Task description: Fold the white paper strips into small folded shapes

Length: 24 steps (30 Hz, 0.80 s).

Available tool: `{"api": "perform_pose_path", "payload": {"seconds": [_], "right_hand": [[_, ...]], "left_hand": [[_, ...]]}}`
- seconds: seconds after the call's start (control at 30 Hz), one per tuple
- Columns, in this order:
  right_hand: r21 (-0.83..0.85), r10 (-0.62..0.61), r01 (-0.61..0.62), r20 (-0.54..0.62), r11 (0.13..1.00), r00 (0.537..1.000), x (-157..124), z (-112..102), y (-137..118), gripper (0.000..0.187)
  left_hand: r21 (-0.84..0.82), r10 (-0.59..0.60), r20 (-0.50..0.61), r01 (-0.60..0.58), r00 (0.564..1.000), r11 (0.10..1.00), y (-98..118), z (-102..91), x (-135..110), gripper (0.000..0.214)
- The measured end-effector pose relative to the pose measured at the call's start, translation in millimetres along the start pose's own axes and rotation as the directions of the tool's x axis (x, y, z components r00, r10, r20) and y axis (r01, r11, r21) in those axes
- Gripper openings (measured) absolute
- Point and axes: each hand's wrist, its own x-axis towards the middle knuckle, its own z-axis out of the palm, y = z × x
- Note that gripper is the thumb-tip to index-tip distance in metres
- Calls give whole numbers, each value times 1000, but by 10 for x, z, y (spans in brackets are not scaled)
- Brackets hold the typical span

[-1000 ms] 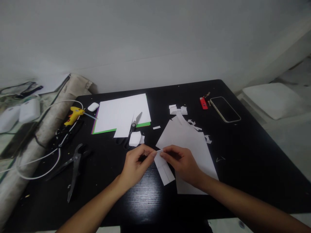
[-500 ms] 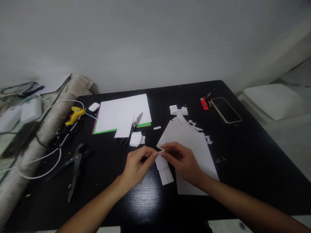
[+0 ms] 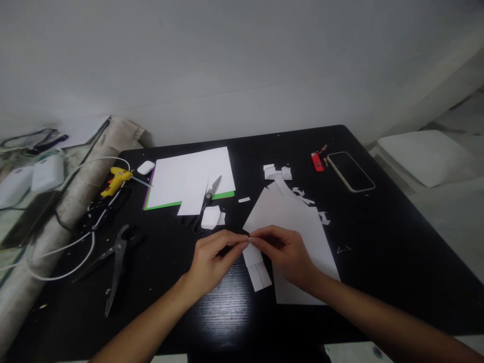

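A narrow creased paper strip (image 3: 258, 275) hangs down toward me, its far end pinched between my two hands. My left hand (image 3: 215, 257) grips that end with thumb and forefinger from the left. From the other side, my right hand (image 3: 283, 252) pinches it the same way, and the fingertips of both hands meet. Under my right hand lies a large white sheet of paper (image 3: 302, 282). Left of the hands, a small folded paper piece (image 3: 210, 217) rests beside the scissors (image 3: 214, 189), whose dark handles are partly hidden.
White sheets (image 3: 192, 171) over coloured ones lie at the back. Pliers (image 3: 119, 247), a yellow glue gun (image 3: 115, 181) with its cable and a white case (image 3: 145, 167) are on the left. Paper scraps (image 3: 278, 172), a red lighter (image 3: 316, 162) and a phone (image 3: 351, 172) sit toward the right.
My fingertips have drawn closer together over the end of the paper strip, and the strip's near end has shifted slightly toward me. The other things are still.
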Motion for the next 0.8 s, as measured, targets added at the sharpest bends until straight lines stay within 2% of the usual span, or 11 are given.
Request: {"api": "perform_pose_path", "payload": {"seconds": [0.27,0.53,0.63,0.8], "right_hand": [[40,53,-53,8,998,999,9,-9,48,12],[47,163,-168,107,985,981,59,-35,69,20],[-10,162,-162,132,987,978,63,-54,49,21],[-60,100,-94,95,994,990,32,-60,54,19]], "left_hand": [[-7,4,17,-3,1000,1000,-55,12,-4,16],[1,-12,38,12,999,1000,-48,-6,-1,13],[-10,-31,59,31,998,999,-51,-6,-9,13],[-30,-128,54,130,990,991,-50,30,-26,9]]}}
